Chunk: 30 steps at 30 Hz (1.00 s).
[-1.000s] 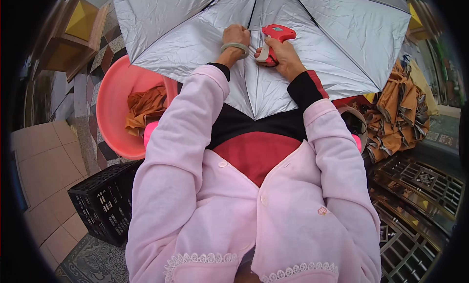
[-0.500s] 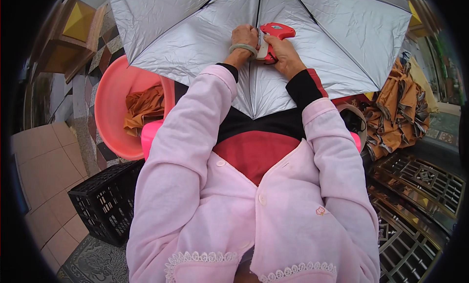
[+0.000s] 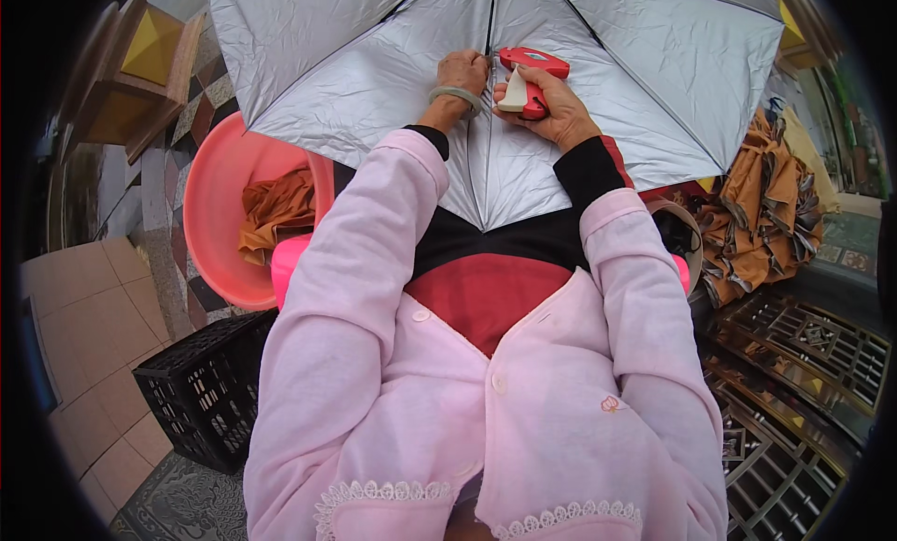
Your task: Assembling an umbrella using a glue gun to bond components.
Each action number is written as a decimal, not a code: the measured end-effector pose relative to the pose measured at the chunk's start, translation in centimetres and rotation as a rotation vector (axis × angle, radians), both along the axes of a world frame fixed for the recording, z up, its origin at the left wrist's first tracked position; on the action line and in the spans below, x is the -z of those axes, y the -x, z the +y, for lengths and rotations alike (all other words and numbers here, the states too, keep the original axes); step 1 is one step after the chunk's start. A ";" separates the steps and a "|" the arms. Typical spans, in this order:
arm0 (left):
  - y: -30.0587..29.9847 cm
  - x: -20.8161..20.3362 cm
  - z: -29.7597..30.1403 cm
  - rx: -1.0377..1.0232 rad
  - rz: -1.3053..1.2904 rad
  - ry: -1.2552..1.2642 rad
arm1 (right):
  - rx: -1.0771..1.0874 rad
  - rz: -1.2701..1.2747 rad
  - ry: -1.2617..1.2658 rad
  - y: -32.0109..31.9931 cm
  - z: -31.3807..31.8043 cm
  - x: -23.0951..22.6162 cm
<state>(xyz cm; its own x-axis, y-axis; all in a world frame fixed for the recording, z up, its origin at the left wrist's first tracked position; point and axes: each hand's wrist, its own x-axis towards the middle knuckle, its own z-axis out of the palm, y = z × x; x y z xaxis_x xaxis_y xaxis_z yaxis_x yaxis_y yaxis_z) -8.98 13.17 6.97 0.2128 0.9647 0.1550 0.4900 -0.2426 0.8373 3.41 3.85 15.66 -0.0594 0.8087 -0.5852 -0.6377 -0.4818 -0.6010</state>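
An umbrella [image 3: 374,111] lies spread over my lap with its silver inner side up and dark ribs running across it. My left hand [image 3: 462,77] is closed, its fingertips pinching at the middle rib and the cloth beside it. A grey-green bangle [image 3: 455,94] circles that wrist. In my right hand [image 3: 559,106] is a red and white hand tool [image 3: 534,63] with a squeeze lever, its front end close to the rib and my left fingertips. What lies between the tool's tip and the rib is too small to make out.
At the left stands a pink tub [image 3: 210,214] with brown cloth [image 3: 277,214] inside, and a black crate [image 3: 201,391] is nearer me. Folded brown umbrellas or cloth [image 3: 761,214] are heaped at the right, above metal grille panels [image 3: 794,429].
The tool has tilted in my right hand, and its pale lever now shows more, standing apart from the red body. My left hand stays at the rib, shifted slightly.
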 end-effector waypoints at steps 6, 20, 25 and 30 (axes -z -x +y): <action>0.2 -0.8 -0.3 0.057 -0.122 0.134 | -0.040 0.005 -0.026 -0.3 0.0 0.2; 0.1 -3.0 -1.6 0.065 -0.135 0.380 | -0.105 -0.202 -0.054 -0.1 1.3 2.1; -0.6 -1.8 -1.2 0.039 0.039 0.121 | -0.115 -0.239 -0.057 -0.2 1.4 2.5; -0.4 -2.7 -1.1 -0.033 0.153 0.002 | -0.036 -0.149 0.004 0.7 -0.3 -1.7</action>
<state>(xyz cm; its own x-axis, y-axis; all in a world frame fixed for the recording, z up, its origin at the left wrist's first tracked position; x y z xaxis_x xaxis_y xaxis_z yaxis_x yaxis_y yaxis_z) -8.55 12.06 9.67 0.2021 0.9719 0.1212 0.6192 -0.2226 0.7530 2.74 3.60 17.33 -0.0009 0.8051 -0.5932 -0.5238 -0.5057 -0.6855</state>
